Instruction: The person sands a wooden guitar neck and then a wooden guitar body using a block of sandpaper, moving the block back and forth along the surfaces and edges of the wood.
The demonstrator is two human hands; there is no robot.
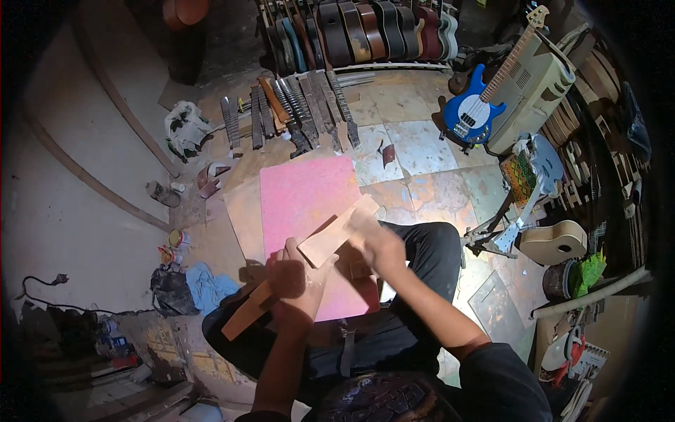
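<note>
A bare wooden guitar neck (329, 243) lies slantwise over my lap, its broad flat end up and to the right. Its narrower part (244, 315) comes out below my left wrist, toward my left knee. My left hand (290, 276) is closed around the neck near the broad end. Over that end is my right hand (382, 251), its fingers smeared by motion, so what they hold, if anything, cannot be made out. Beneath the work lies a pink board (307, 193), reaching from the floor up to my lap.
Several guitar necks (292, 105) lie on the floor ahead, before a row of guitar bodies (373, 32). A blue bass guitar (476, 109) leans at the right. Blue cloth (211, 287) and small cans (176, 239) sit left. A light wooden guitar body (553, 241) stands right.
</note>
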